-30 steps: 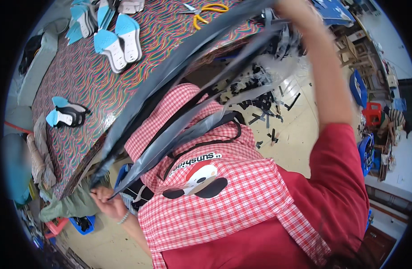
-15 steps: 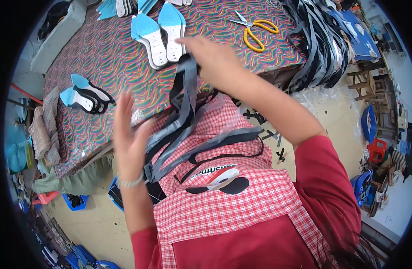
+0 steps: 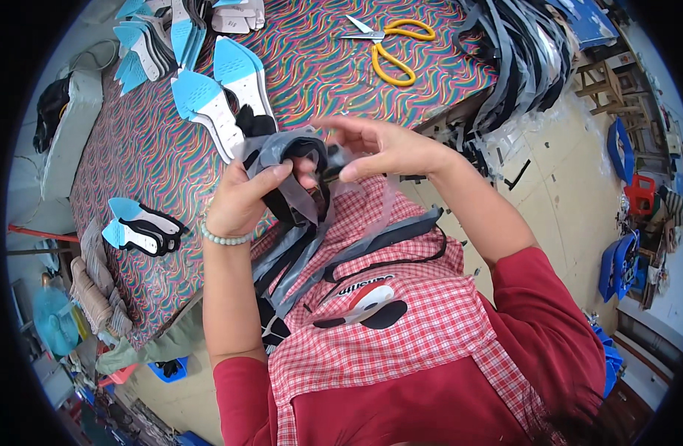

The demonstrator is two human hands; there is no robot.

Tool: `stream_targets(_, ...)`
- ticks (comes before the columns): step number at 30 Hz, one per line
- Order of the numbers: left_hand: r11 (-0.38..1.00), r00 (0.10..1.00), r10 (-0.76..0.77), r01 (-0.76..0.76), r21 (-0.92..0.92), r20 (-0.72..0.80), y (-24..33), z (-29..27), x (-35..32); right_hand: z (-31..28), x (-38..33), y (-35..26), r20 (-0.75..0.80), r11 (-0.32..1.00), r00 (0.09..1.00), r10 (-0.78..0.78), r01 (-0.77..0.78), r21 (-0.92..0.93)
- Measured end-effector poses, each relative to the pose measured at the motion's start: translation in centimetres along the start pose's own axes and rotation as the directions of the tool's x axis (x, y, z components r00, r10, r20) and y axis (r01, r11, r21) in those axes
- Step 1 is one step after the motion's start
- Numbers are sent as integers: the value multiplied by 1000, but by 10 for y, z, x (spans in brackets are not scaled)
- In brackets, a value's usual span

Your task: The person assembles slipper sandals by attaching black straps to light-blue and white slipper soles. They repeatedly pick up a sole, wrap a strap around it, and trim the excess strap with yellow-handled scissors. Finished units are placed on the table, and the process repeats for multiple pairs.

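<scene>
My left hand (image 3: 245, 199), with a beaded bracelet at its wrist, is closed round a looped bundle of black strips with grey, filmy backing (image 3: 289, 141). Its thumb lies across the loop. The strips' long ends hang over the table edge onto my apron. My right hand (image 3: 382, 149) is at the loop's right side, its fingers curled and its thumb against a dark, filmy end of a strip, blurred by motion. Just beyond my left hand lie shoe insoles (image 3: 217, 117) with blue pointed toes and white heels, a small black piece beside them.
Yellow-handled scissors (image 3: 386, 48) lie spread on the patterned tablecloth (image 3: 312, 70). More strips (image 3: 509, 74) hang over the table's right corner. Stacked insoles (image 3: 144, 52) stand at the far left; a smaller group (image 3: 142, 227) lies near the left edge. Black scraps litter the floor.
My left hand has come up and forward, closing on the strips. My right hand has drawn back from the insoles to the bundle. The view has shifted, and the strips are now looped.
</scene>
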State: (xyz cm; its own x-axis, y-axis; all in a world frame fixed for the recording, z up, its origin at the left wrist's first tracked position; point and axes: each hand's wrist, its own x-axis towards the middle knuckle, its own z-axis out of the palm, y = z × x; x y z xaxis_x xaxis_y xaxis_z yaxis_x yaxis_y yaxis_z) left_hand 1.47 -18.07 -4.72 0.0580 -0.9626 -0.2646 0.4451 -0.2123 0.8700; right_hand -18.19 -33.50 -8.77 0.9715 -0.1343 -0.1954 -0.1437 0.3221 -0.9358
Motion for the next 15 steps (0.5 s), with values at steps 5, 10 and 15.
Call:
stream_targets(5,989,987,125,-115,-95,104,-7,-7,-5,3,13,6,-282,979,946,-159,188,78)
stream_targets(10,974,983,10,31,-223,183,-10,-27,-4,-3,9,-6,-367,976,924,-108,169,138)
stream_targets(15,992,987,-117,120,-25,109,-6,-24,-14,-1,5,-9,-467,874,869,-166,348,338)
